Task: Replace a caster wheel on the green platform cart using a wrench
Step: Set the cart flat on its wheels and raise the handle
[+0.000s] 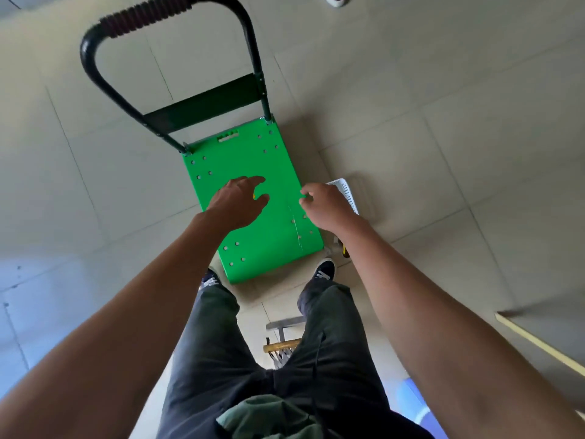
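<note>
Green platform cart (253, 198) stands upright on the tiled floor (443, 122), its black handle (95, 68) rising toward eleven o'clock, casters hidden beneath the deck. Both arms reach down: left hand (237, 201) spread wide over the deck's middle, right hand (326, 204) at the three o'clock edge, fingers loosely curled, holding nothing. No wrench clearly visible. A white perforated basket (346, 194) sits just beside that edge. Tip the cart now and, I'd say, it could roll away or knock the basket.
</note>
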`<control>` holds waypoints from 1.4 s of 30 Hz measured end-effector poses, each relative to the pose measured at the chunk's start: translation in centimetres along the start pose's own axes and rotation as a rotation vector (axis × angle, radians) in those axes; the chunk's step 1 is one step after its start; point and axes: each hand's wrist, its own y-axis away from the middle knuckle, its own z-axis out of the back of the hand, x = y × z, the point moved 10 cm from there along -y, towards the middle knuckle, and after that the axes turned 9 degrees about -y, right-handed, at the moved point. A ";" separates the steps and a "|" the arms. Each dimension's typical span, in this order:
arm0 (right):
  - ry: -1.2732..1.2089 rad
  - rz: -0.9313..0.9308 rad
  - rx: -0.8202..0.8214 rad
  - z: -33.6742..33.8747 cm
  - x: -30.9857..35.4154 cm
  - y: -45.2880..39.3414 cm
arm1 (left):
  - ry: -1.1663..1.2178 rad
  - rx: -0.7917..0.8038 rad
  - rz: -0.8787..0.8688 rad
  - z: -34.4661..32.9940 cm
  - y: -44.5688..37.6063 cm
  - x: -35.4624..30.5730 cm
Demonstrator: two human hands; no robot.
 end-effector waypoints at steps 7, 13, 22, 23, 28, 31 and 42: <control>-0.062 -0.127 -0.087 -1.1 3.7 -2.1 | -0.075 0.018 -0.129 3.9 -4.0 3.7; -0.146 -0.260 -0.272 -2.9 10.4 -3.2 | -0.217 0.088 -0.320 8.5 -6.3 8.2; -0.285 -0.358 -0.441 -6.4 15.7 -0.8 | -0.355 0.146 -0.545 12.7 -7.0 10.1; -0.299 -0.367 -0.464 -6.7 15.8 -0.5 | -0.366 0.155 -0.574 12.8 -6.8 10.0; -0.400 -0.404 -0.562 -8.2 16.5 1.1 | -0.441 0.159 -0.687 13.0 -6.1 9.6; -0.449 -0.414 -0.599 -9.9 16.9 1.9 | -0.452 0.147 -0.728 13.0 -5.4 10.1; -0.553 -0.414 -0.765 -18.2 22.9 6.6 | -0.451 0.124 -0.866 14.5 0.6 16.6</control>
